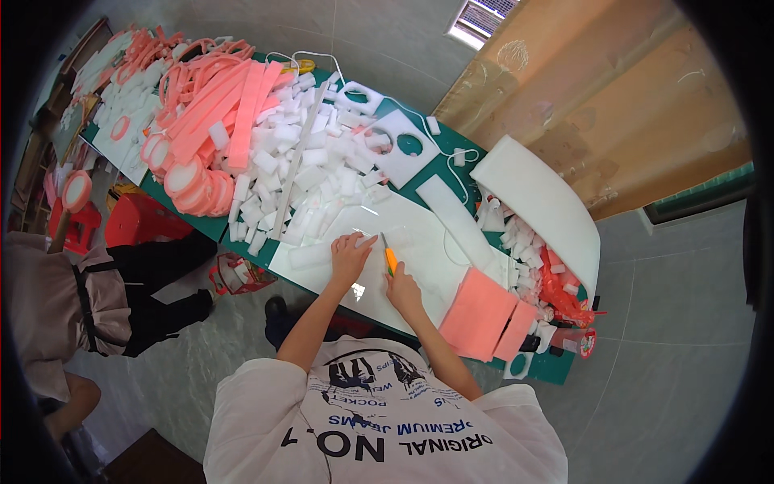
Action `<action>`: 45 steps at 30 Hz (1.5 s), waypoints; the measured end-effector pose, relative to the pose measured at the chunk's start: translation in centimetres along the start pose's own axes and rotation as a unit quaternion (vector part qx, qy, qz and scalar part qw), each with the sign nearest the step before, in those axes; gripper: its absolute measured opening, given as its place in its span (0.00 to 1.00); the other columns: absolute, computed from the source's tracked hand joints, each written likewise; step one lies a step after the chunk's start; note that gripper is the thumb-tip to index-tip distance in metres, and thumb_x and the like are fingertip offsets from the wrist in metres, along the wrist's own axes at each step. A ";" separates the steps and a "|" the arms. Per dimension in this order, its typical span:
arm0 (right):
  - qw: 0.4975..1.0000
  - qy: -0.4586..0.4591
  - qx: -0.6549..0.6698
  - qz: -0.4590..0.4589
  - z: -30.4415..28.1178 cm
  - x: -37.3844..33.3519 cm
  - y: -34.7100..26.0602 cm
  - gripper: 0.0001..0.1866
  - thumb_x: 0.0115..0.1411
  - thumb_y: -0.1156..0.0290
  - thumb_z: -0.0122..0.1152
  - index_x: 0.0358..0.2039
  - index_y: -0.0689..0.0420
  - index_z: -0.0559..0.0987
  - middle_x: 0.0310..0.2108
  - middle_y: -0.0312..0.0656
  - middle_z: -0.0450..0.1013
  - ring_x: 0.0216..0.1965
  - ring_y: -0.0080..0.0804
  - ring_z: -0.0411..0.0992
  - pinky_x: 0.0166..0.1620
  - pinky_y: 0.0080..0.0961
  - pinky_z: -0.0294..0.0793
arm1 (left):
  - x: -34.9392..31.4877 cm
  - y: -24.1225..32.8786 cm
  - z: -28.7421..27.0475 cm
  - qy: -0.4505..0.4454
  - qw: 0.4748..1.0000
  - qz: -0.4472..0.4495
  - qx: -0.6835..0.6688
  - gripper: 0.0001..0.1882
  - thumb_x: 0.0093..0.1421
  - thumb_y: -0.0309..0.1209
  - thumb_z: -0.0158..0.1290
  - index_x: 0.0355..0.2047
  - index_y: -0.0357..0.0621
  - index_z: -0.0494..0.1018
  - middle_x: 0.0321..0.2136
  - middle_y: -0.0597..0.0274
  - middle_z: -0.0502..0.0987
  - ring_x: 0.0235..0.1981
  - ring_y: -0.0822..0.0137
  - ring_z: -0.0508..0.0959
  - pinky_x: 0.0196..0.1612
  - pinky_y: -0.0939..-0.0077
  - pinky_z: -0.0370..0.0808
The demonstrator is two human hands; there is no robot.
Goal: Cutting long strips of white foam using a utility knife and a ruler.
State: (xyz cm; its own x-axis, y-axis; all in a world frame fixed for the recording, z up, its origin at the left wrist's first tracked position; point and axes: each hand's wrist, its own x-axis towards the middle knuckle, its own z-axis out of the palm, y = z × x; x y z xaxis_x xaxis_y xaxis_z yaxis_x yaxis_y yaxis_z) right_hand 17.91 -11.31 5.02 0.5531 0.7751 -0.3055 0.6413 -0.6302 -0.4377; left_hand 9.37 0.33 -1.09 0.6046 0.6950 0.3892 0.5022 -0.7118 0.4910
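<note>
My right hand (405,292) is closed around a utility knife (391,260) with an orange-yellow handle. Its thin blade points away from me, just right of my left fingertips. My left hand (351,257) presses a white foam strip (310,256) down onto the white board (427,282), its fingers bent over the strip. Part of the strip is hidden beneath that hand. To the right of the blade lies another pale foam piece (397,236). A large heap of small white foam blocks (282,153) lies just beyond my left hand.
Pink foam strips (205,105) and round pink-rimmed pads (197,189) are piled at the far left. Pink foam sheets (478,312) lie at the right, near a curved white foam panel (544,202). A white cable (451,173) crosses the green table. Another person (72,315) stands at left.
</note>
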 end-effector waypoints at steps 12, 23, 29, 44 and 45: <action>0.999 0.034 0.019 0.013 2.8 0.2 -0.1 0.19 0.55 0.62 0.46 0.40 0.62 0.57 0.19 0.59 0.68 0.22 0.55 0.69 0.23 0.46 0.67 | 0.4 0.2 -0.1 -0.012 1.000 -0.015 -0.014 0.17 0.48 0.32 0.51 0.40 0.63 0.72 0.35 0.70 0.68 0.39 0.67 0.64 0.44 0.68 0.55; 1.000 0.019 0.004 0.002 2.5 -1.9 1.3 0.18 0.55 0.62 0.45 0.40 0.62 0.58 0.18 0.55 0.68 0.21 0.53 0.69 0.22 0.45 0.67 | 0.2 0.3 -0.6 -0.010 1.000 -0.012 -0.021 0.17 0.48 0.32 0.51 0.40 0.62 0.71 0.35 0.70 0.67 0.38 0.67 0.64 0.44 0.69 0.55; 0.998 0.056 0.011 -0.017 2.9 -1.0 1.3 0.18 0.55 0.63 0.45 0.40 0.62 0.58 0.17 0.53 0.69 0.20 0.53 0.69 0.22 0.45 0.66 | 0.3 0.4 -0.4 -0.011 0.999 -0.007 -0.038 0.17 0.48 0.33 0.51 0.41 0.62 0.70 0.35 0.69 0.67 0.38 0.66 0.64 0.44 0.68 0.55; 0.999 0.028 0.012 -0.007 2.3 -1.7 2.1 0.20 0.55 0.62 0.46 0.41 0.62 0.57 0.20 0.56 0.69 0.23 0.54 0.69 0.24 0.45 0.68 | 0.2 0.4 -0.1 0.004 1.000 0.001 -0.019 0.16 0.48 0.34 0.51 0.40 0.60 0.72 0.33 0.68 0.67 0.36 0.66 0.64 0.43 0.68 0.55; 0.999 0.046 0.017 -0.016 2.2 -1.4 2.1 0.20 0.55 0.62 0.45 0.41 0.62 0.57 0.20 0.56 0.69 0.23 0.54 0.69 0.25 0.45 0.68 | 0.3 0.3 -0.2 0.003 1.000 0.001 -0.019 0.16 0.48 0.34 0.51 0.40 0.60 0.72 0.33 0.68 0.67 0.36 0.66 0.64 0.43 0.68 0.55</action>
State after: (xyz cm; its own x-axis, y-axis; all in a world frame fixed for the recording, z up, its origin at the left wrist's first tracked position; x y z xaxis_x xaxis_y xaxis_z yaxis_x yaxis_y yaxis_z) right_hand 17.33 -13.62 2.69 0.5795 0.7867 -0.2129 0.6426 -0.6017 -0.4744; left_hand 9.62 0.36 -0.69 0.6022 0.6943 0.3942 0.4775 -0.7089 0.5191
